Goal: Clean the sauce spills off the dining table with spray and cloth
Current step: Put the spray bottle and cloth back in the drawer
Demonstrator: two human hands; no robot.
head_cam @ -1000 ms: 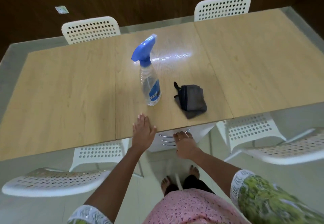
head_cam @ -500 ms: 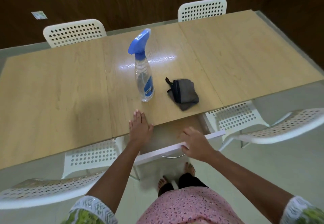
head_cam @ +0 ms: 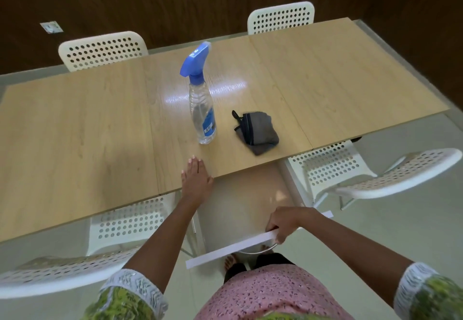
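Hands at the bench edge, one flat, one on a drawer front

Your left hand (head_cam: pixel 196 181) lies flat on the near edge of the bench (head_cam: pixel 75 131), just below the middle of the frame, fingers straight and close together, palm down, holding nothing. Your right hand (head_cam: pixel 288 223) sits lower and to the right, and its grip is curled over the top edge of a white drawer front (head_cam: pixel 233 247), fingers wrapped round it. The drawer juts out from under the bench toward you, and a curved metal handle (head_cam: pixel 258 251) shows just beneath that white edge.

Up on the bench, the spray bottle (head_cam: pixel 203 111) stands upright near the centre of the frame, clear body, blue label, blue trigger head at the top. It is near your left hand's fingertips but apart from them. Just to its right lies the cloth (head_cam: pixel 258 131), dark grey and folded, with a black loop at its upper left corner. Bottle and cloth are close together without touching. A bright glare patch sits on the wood behind the bottle, and you cannot make out any sauce marks on the surface from this view.

White perforated chairs (head_cam: pixel 102 49) ring the bench: two at the far side in the upper part of the frame, others along the near side at lower left and right. Your bare feet show on the pale floor below the drawer.
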